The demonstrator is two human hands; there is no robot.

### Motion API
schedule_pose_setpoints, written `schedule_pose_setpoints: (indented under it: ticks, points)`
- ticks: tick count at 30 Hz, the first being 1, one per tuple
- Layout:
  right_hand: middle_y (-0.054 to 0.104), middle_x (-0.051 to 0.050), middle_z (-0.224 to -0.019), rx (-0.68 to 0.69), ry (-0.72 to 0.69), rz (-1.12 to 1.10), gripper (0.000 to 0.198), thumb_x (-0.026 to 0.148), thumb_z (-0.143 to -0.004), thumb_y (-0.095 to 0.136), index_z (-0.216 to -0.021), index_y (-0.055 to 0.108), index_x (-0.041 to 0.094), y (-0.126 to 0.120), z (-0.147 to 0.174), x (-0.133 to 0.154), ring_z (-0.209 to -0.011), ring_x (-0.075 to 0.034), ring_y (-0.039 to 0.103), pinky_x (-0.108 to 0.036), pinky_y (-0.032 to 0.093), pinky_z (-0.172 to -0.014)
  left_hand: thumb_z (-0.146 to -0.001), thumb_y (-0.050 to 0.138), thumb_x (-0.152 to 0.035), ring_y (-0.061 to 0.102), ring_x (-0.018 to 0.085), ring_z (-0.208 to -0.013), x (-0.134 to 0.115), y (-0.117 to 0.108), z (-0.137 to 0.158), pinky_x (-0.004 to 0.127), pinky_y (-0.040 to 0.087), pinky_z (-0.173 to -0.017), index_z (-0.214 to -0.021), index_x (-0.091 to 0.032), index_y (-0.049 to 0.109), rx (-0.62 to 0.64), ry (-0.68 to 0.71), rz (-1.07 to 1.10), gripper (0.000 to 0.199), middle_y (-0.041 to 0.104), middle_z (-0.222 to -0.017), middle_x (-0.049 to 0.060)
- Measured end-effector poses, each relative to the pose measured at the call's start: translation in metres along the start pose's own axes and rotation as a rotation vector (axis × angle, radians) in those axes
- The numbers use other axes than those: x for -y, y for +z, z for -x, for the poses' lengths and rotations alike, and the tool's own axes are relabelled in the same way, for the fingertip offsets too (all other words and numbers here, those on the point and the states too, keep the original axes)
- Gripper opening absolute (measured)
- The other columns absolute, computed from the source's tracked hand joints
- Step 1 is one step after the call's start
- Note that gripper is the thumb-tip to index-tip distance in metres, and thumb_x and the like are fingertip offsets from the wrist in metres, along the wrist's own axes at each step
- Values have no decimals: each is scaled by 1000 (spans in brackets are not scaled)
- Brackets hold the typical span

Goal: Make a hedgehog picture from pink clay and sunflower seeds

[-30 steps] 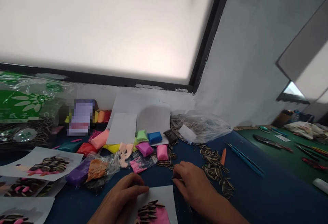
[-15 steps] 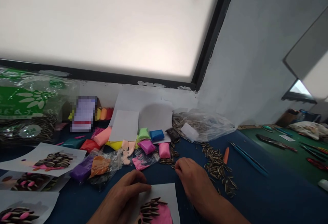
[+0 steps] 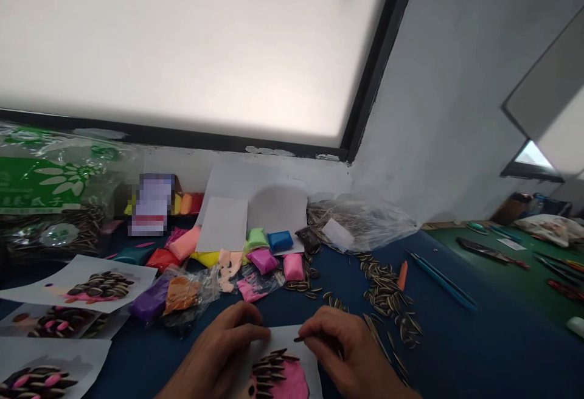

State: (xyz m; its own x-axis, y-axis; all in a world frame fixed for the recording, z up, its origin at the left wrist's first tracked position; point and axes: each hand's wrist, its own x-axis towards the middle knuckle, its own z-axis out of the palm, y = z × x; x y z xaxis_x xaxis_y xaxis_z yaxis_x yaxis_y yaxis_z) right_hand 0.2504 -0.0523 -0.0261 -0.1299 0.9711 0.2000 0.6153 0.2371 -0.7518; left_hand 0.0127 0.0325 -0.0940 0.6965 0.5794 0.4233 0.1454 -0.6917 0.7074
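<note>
At the bottom middle lies a white sheet of paper [image 3: 278,337]. On it is a pink clay shape [image 3: 292,381], partly covered with rows of dark striped sunflower seeds [image 3: 270,370]; a small black dot sits at its left. My left hand [image 3: 223,341] rests on the sheet's left side, thumb and fingers apart, pressing it to the table. Above the sheet's right edge, my right hand [image 3: 347,347] pinches a single sunflower seed [image 3: 298,339] between thumb and forefinger. Its other fingers are curled and partly hidden.
Loose sunflower seeds [image 3: 387,289] lie right of my right hand, beside an orange stick [image 3: 402,275] and blue tweezers [image 3: 442,280]. Bagged coloured clay [image 3: 262,261] stretches behind my hands. Finished seed pictures [image 3: 100,286] lie left; a bag of seeds [image 3: 50,204] stands behind them.
My right hand has moved left and down from the small seed pile to the paper, with a sunflower seed in its fingertips. My left hand has stayed almost in place.
</note>
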Motion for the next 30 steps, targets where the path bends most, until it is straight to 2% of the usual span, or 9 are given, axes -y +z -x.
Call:
schedule_pose_setpoints:
  ticks: [7,14,21,25,30]
  points:
    - [66,-2,-80,6,-181,161,16,15,-94,52,-85,64,20,14,10,-7,-73,-14,61,-24,40,-64,-100,39,-14,63,21,-95,-2,-1,-1,28,53,-78,-115,-27,67,4,4,-6,35,62,-109,7]
    - [67,1,-79,-8,-181,235,18,10,-91,53,-87,65,22,15,17,-8,-70,-13,65,-22,41,-61,-97,40,-13,64,21,-94,-1,-1,0,27,52,-76,-114,-28,69,14,-20,-7,36,61,-108,7]
    - [63,1,-75,-21,-238,396,17,7,-86,52,-83,58,23,21,20,-11,-65,-13,61,-22,37,-56,-97,38,-13,64,21,-95,-4,-2,-1,28,51,-76,-113,-28,69,37,-50,-16,37,60,-111,7]
    - [62,2,-73,-29,-242,425,18,6,-86,51,-83,56,23,24,21,-12,-63,-13,60,-22,36,-55,-94,40,-11,64,22,-95,-5,-3,-1,28,51,-76,-113,-28,69,52,-66,-9,38,59,-110,7]
    - [61,2,-73,-31,-240,417,17,6,-85,51,-82,54,23,25,20,-14,-63,-13,59,-23,35,-55,-97,39,-13,64,21,-96,-4,-2,0,29,52,-78,-115,-28,68,27,-30,-4,38,60,-111,8]
